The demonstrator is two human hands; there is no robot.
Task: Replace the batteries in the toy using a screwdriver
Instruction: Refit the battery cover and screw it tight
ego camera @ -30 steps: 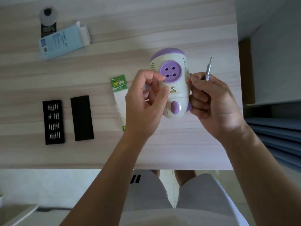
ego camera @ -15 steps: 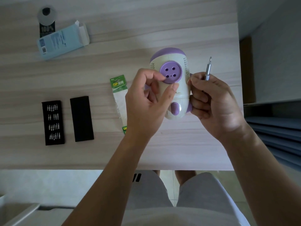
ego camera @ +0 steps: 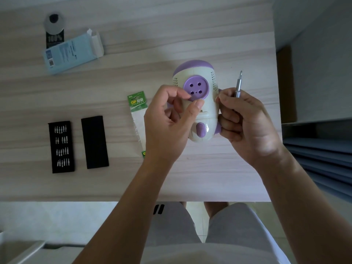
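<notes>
A cream and purple toy (ego camera: 208, 109) is held upright above the table, its back with the purple four-hole disc (ego camera: 196, 86) turned to me. My right hand (ego camera: 249, 128) grips the toy's right side and also holds a slim silver screwdriver (ego camera: 238, 83), whose tip points up and away. My left hand (ego camera: 163, 130) is at the toy's left. Its thumb and forefinger pinch the cream battery cover (ego camera: 185, 106) just under the disc. The thumb hides the screw hole.
A green GP battery pack (ego camera: 137, 109) lies on the wooden table (ego camera: 114, 180) left of the toy. Further left lie a black bit tray (ego camera: 61, 146) and its black lid (ego camera: 94, 141). A blue carton (ego camera: 72, 52) and a round holder (ego camera: 54, 25) sit at the back left.
My left thumb has slid up over the screw spot below the purple disc and closed against the forefinger. The toy and my right hand have stayed put.
</notes>
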